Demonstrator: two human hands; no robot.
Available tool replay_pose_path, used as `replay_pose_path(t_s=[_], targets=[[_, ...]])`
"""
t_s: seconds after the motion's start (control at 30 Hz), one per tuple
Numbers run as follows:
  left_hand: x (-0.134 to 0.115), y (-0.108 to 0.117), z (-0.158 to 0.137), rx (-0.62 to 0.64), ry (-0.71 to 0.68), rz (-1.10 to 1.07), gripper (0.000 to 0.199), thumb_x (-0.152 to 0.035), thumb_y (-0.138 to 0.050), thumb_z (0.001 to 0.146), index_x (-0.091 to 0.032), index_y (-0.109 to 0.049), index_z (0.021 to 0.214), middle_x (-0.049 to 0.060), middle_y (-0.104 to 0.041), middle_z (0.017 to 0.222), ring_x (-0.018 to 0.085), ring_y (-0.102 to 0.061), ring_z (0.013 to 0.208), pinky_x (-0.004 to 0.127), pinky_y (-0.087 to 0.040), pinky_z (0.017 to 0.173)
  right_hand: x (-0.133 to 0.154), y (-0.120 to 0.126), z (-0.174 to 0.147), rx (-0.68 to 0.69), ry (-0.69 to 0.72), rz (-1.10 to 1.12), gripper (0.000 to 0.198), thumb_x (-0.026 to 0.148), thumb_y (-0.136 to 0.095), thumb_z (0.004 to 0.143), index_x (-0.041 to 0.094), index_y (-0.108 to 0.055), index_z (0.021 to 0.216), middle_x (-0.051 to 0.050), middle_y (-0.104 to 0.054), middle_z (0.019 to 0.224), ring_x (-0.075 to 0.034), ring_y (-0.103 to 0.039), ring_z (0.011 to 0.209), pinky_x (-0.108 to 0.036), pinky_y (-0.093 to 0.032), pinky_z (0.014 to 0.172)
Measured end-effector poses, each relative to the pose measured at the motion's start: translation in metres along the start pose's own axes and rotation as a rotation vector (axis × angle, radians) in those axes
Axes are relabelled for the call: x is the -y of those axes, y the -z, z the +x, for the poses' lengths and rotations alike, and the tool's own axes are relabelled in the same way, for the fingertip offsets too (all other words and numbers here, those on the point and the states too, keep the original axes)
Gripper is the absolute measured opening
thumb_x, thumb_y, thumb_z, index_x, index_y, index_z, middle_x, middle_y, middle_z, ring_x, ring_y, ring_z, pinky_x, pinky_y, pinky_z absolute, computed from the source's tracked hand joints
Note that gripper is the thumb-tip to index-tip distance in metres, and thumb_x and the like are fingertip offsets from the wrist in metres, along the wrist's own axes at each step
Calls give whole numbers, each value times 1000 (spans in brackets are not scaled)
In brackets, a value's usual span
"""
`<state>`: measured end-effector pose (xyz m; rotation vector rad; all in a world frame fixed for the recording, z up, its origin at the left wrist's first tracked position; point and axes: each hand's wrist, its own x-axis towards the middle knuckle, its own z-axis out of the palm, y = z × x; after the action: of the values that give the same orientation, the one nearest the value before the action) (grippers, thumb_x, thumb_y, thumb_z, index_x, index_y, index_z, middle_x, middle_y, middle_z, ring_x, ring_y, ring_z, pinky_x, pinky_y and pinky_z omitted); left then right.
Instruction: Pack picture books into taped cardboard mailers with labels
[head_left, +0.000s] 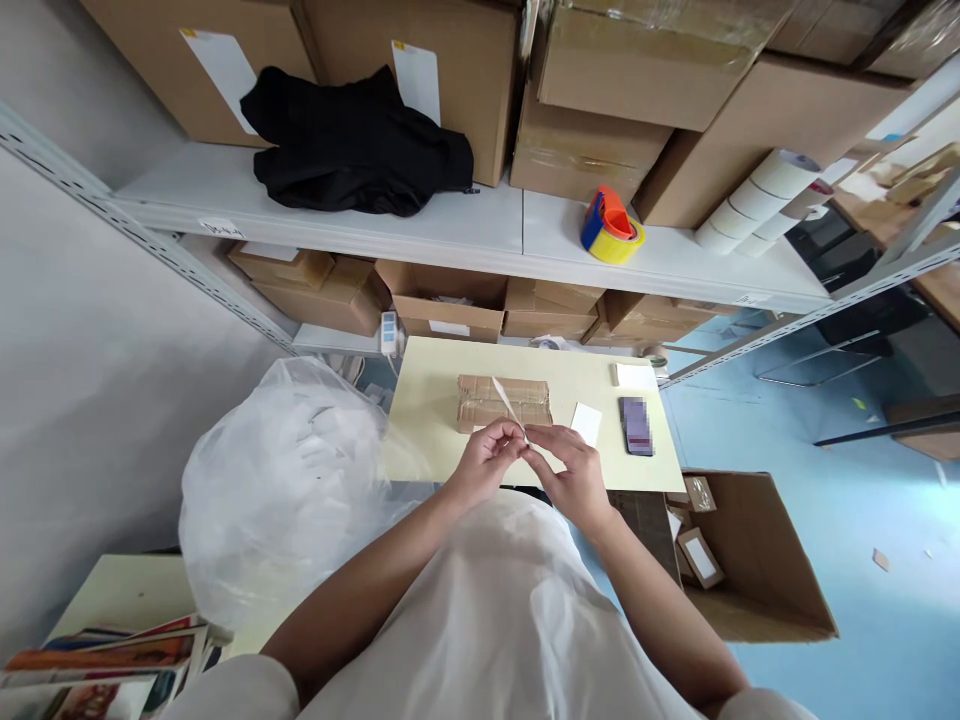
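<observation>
Both my hands meet over the near half of the cream table point(420, 455). A thin white slip, possibly a label point(507, 397), stands up from between their fingertips, seen almost edge-on. My left hand point(491, 457) pinches its lower end with thumb and forefinger. The fingers of my right hand point(574, 473) close on the same end from the other side. Just beyond lies a flat brown cardboard box point(487, 400) with clear tape across it. A white card point(586, 423) rests on the table past my right fingers.
A phone point(636, 427) and a stack of white labels point(634, 376) lie on the table's right side. An inflated clear plastic bag point(277, 480) stands left, an open carton point(757, 560) with small boxes right. The shelf point(480, 225) ahead bears cartons, black cloth and a tape dispenser point(611, 228).
</observation>
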<state>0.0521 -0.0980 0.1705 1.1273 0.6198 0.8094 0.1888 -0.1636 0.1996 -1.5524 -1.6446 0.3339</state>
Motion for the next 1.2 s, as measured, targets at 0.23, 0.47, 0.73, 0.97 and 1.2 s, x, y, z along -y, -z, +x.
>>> replay_pose_path(t_s=[0.23, 0.47, 0.73, 0.97, 1.2], targets=[[-8, 8, -9, 100, -91, 253, 24, -38, -56, 85, -17, -57, 73, 1, -54, 72, 12, -50, 68, 24, -40, 65, 6, 2, -4, 131, -317, 379, 15, 37, -69, 77, 23, -71, 83, -4, -72, 82, -19, -68, 78, -33, -55, 74], [-15, 16, -16, 161, -149, 409, 25, -35, -52, 88, -17, -56, 70, 1, -54, 73, 13, -51, 72, 24, -39, 66, 3, -2, -3, 236, -423, 671, 18, 36, -73, 72, 21, -71, 82, -3, -72, 84, -18, -67, 79, -33, -55, 76], [-10, 22, -17, 161, -130, 438, 24, -35, -49, 89, -18, -53, 73, 1, -54, 74, 13, -50, 72, 24, -40, 66, 5, -7, -4, 236, -435, 641, 17, 34, -66, 80, 21, -72, 89, -4, -72, 89, -18, -67, 84, -34, -54, 80], [1, 19, -13, 152, -47, 301, 22, -37, -45, 91, -20, -46, 77, 1, -51, 79, 12, -51, 74, 25, -43, 69, -1, -12, -5, 167, -550, 584, 20, 39, -61, 82, 19, -66, 82, -5, -69, 83, -17, -63, 77, -33, -51, 76], [9, 33, 8, 69, 120, 207, 19, -36, -43, 90, -21, -41, 78, -5, -49, 58, 9, -48, 53, 22, -39, 55, -24, -8, 7, 51, -737, 739, 22, 42, -61, 82, 20, -59, 77, 1, -61, 65, -12, -57, 64, -26, -46, 65]])
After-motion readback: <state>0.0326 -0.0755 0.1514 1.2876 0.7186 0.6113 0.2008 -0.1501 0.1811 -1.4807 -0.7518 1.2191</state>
